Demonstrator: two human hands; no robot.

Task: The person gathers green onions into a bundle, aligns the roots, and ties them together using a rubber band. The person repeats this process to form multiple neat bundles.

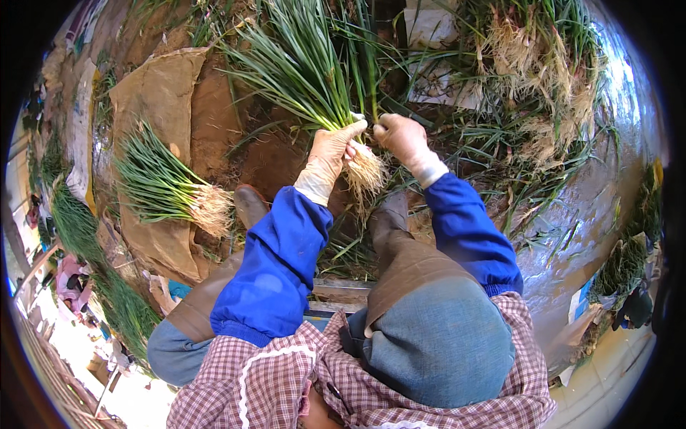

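My left hand [335,153], in a thin pale glove, is closed around a bunch of green onions [321,91] just above the roots. The long green leaves point away from me, and pale stringy roots [365,169] hang below the fist. Just to the right, my gloved right hand [404,140] has its fingertips pinched on a green stalk [373,80] beside the bunch. The lower end of that stalk is hidden by the fingers. Both hands are above the ground in front of my boots.
At left, another bunch of green onions [171,185] lies on a brown woven sack [155,96]. A heap of rooted onions [528,59] is at upper right, near loose leaves [482,145]. Wet plastic sheeting [568,225] covers ground at right. More green bunches [126,300] lie at lower left.
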